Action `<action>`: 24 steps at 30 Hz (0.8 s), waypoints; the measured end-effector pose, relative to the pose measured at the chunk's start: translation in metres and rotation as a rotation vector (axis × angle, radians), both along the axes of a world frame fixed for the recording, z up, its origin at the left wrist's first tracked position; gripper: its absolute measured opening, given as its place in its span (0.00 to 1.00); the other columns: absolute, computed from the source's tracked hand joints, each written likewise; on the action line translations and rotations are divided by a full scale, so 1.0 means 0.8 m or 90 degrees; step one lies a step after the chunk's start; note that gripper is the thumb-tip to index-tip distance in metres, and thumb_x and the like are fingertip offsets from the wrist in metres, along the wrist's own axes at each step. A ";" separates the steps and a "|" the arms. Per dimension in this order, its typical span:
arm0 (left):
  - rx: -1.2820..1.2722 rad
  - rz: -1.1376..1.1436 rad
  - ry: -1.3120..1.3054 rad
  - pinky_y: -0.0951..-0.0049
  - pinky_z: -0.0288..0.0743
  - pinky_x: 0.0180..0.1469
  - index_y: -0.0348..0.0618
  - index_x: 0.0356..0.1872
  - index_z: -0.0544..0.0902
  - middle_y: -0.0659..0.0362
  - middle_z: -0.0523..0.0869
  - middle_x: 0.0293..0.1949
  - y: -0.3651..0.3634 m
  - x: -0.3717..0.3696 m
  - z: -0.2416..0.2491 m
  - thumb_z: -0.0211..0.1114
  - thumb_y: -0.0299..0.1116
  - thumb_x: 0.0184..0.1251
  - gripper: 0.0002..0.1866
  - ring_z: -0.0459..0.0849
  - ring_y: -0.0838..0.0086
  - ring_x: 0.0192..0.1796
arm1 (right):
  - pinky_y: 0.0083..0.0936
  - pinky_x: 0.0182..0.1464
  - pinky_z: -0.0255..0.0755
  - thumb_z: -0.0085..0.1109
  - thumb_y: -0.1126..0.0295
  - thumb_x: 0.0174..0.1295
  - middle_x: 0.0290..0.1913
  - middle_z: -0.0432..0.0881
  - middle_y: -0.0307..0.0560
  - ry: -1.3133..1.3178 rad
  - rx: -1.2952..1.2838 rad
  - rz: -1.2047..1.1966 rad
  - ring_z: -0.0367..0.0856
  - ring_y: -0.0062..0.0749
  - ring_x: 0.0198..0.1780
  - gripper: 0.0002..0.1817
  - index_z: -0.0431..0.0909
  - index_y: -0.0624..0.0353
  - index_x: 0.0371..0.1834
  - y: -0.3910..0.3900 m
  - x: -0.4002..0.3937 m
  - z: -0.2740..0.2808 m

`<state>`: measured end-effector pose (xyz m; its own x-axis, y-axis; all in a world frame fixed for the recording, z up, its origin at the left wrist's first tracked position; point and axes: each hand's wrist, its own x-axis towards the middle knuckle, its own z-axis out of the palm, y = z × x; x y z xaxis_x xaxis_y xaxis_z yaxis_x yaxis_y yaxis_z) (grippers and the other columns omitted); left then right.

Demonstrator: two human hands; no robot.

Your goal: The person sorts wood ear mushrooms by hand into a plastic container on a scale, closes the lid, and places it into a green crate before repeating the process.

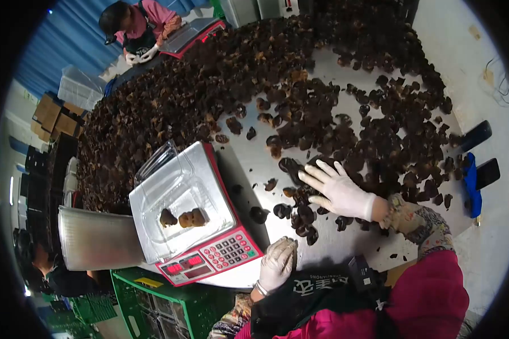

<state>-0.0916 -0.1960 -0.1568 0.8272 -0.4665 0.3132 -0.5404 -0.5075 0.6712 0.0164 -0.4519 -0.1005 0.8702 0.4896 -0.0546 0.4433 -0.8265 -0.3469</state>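
My right hand (345, 195), in a white glove, lies palm down with its fingers spread over dark brown, curled mushrooms (306, 214) that look like wood ear. At the table's near edge rests my left hand (277, 263), also gloved, its fingers curled together and the palm hidden. Beside the left hand stands a red and silver digital scale (229, 248) with a keypad and lit display. On its pan sits an open clear plastic box (158, 226) holding a few brown mushroom pieces (192, 218).
A large heap of mushrooms (169, 101) covers the table's far side. Stacked clear trays (99, 240) stand left of the scale, above a green crate (152, 305). Phones (487, 173) and a blue cloth (472, 189) lie at right. A gloved co-worker (147, 28) sits behind another scale (195, 37).
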 end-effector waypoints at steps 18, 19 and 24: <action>-0.177 0.251 0.122 0.67 0.76 0.43 0.42 0.56 0.76 0.52 0.79 0.43 -0.046 0.000 0.029 0.72 0.29 0.56 0.25 0.81 0.62 0.43 | 0.38 0.64 0.62 0.66 0.65 0.54 0.59 0.74 0.46 -0.153 0.231 -0.232 0.68 0.42 0.64 0.13 0.82 0.56 0.42 -0.002 -0.036 -0.015; -0.128 0.262 0.105 0.66 0.76 0.42 0.43 0.55 0.77 0.52 0.79 0.43 -0.059 0.014 0.043 0.71 0.31 0.56 0.24 0.81 0.61 0.43 | 0.39 0.65 0.61 0.66 0.65 0.54 0.61 0.72 0.48 -0.164 0.214 -0.233 0.66 0.44 0.65 0.13 0.82 0.56 0.41 0.012 -0.036 -0.012; -0.068 0.207 -0.023 0.68 0.77 0.39 0.42 0.39 0.83 0.53 0.79 0.38 -0.063 0.049 0.062 0.68 0.25 0.58 0.08 0.82 0.61 0.39 | 0.38 0.65 0.62 0.66 0.72 0.53 0.59 0.71 0.51 -0.181 0.245 -0.157 0.64 0.47 0.65 0.08 0.80 0.58 0.34 0.019 -0.035 -0.007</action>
